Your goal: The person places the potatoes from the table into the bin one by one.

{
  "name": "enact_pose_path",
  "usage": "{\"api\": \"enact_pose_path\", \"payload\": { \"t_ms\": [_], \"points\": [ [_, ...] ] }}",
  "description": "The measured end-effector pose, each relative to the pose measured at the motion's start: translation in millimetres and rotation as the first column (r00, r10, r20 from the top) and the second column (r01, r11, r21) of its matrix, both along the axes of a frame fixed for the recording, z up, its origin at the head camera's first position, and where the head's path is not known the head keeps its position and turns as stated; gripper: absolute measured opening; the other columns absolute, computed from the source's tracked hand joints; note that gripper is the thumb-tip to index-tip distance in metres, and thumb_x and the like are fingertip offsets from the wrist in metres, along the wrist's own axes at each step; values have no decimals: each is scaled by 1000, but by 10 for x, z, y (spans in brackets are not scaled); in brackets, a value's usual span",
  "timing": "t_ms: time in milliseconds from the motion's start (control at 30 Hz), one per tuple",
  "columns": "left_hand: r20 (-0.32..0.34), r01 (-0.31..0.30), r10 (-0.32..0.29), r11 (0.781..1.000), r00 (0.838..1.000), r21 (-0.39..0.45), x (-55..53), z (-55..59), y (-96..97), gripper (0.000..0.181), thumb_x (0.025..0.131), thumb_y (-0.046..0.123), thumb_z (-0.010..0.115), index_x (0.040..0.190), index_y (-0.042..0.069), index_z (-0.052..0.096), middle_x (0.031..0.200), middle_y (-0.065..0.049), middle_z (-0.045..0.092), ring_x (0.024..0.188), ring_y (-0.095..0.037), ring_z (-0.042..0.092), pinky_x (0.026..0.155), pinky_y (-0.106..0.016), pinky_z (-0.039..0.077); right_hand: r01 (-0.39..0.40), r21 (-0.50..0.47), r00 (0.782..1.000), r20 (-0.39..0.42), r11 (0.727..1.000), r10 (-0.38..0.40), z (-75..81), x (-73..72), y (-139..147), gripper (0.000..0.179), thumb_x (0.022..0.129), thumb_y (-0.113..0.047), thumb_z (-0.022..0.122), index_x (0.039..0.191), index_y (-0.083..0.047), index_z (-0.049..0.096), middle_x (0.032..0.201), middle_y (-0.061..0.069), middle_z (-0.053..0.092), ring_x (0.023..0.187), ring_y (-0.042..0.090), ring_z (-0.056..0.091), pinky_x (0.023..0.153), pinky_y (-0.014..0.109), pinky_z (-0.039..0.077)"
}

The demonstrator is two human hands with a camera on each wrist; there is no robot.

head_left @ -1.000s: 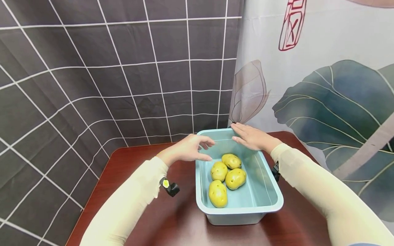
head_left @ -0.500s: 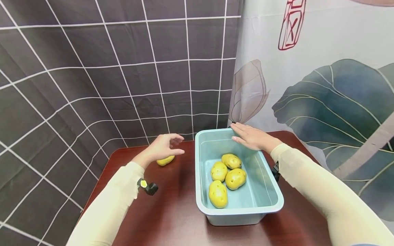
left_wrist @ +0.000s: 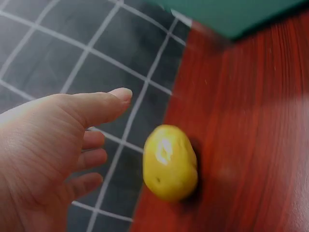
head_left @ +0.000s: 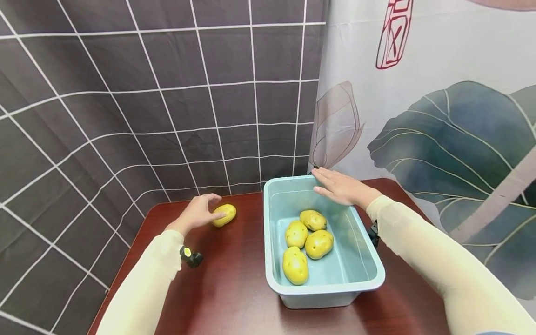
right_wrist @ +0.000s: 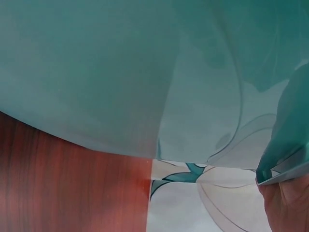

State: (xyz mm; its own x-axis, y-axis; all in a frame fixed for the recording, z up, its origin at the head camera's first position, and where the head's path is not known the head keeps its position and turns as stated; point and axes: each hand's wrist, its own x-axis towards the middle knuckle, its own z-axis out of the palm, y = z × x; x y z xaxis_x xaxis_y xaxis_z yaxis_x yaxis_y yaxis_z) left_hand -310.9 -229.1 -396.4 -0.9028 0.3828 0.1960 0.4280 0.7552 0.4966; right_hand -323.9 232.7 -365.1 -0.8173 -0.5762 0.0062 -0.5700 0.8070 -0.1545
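My left hand [head_left: 197, 214] is over the table's left side, thumb and fingers apart, just left of a yellow potato [head_left: 224, 215] on the table. In the left wrist view a gap shows between the thumb and that potato [left_wrist: 170, 163]. My right hand [head_left: 341, 186] rests on the back right rim of a light blue plastic bin [head_left: 324, 289], fingers straight. The right wrist view shows part of this hand [right_wrist: 289, 203] at the bin's edge, most of it out of frame. Several potatoes [head_left: 319, 244] lie together on the bin's floor, toward its left side.
The bin stands on a reddish-brown wooden table [head_left: 226, 288]. Behind the table hangs a dark grey cloth [head_left: 176, 111] with white grid lines. To the right is a white curtain [head_left: 356, 42] printed with large leaves. Each wrist wears a small black camera [head_left: 191, 257].
My left hand has moved left and down, away from over the bin's left rim, to beside the lone potato, which now shows whole. The right hand has stayed on the rim.
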Motion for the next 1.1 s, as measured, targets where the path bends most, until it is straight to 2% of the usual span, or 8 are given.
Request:
{"api": "enact_pose_path", "payload": {
  "t_ms": [233, 500, 833, 1100],
  "points": [
    [1, -63, 63, 998, 998, -30, -82, -222, -119, 60, 77, 30, 81, 122, -4, 60, 115, -20, 65, 109, -33, 59, 93, -47, 45, 2, 15, 1000, -7, 1000, -2, -1, 10, -10, 75, 99, -59, 25, 155, -10, 14, 160, 9, 14, 146, 28, 9, 115, 52, 10],
    [-35, -85, 82, 994, 996, -64, -143, -356, -77, 64, 74, 31, 82, 124, -2, 59, 120, -18, 62, 113, -35, 55, 96, -48, 43, 18, 38, 999, -29, 999, -17, 17, 38, -31, 75, 99, -60, 26, 155, -11, 13, 160, 6, 14, 147, 25, 9, 116, 51, 6],
    [35, -166, 168, 985, 985, -55, -189, -655, -18, 80, 71, 40, 83, 134, 1, 52, 134, -17, 53, 123, -34, 48, 102, -49, 38, 19, 35, 1000, -7, 999, -19, -15, 11, -55, 76, 99, -61, 26, 155, -12, 12, 160, 7, 13, 147, 26, 8, 116, 47, 9],
    [37, -176, 177, 984, 984, -16, -228, -747, 32, 83, 70, 38, 84, 137, 2, 50, 134, -16, 54, 122, -34, 49, 101, -49, 38, 38, 26, 999, 10, 999, -38, 9, 30, -32, 75, 98, -61, 25, 155, -15, 9, 160, 4, 11, 147, 22, 6, 117, 44, 9]
  ]
}}
